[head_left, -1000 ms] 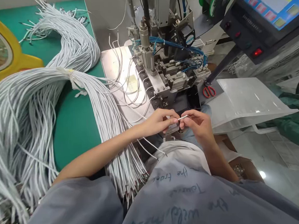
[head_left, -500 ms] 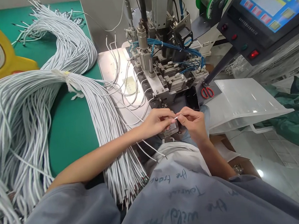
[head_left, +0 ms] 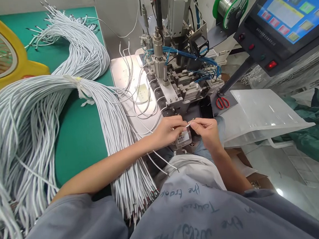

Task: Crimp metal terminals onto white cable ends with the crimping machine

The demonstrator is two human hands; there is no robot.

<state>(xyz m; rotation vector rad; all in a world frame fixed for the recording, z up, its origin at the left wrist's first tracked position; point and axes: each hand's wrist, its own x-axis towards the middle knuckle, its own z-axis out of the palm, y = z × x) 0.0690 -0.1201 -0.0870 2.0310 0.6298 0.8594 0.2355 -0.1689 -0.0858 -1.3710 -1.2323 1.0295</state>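
Note:
My left hand pinches a white cable close to its end, in front of the machine. Thin wire ends stick out of the cable toward my right hand, whose thumb and forefinger are closed on them. Under my left forearm lies a thick bundle of white cables, its cut ends fanned out near my lap. Several loose cables run from the bundle across the white plate to the machine's edge. Just beyond my hands stands the machine with its metal cylinders and blue air tubes.
Red-handled scissors lie right of the machine, by a translucent plastic tray. A control screen and a solder wire spool stand at upper right. A yellow racket-like object sits on the green mat at left.
The whole view has shifted slightly. My right fingertips have drawn a little away from my left ones, and more of the cable's end shows between them.

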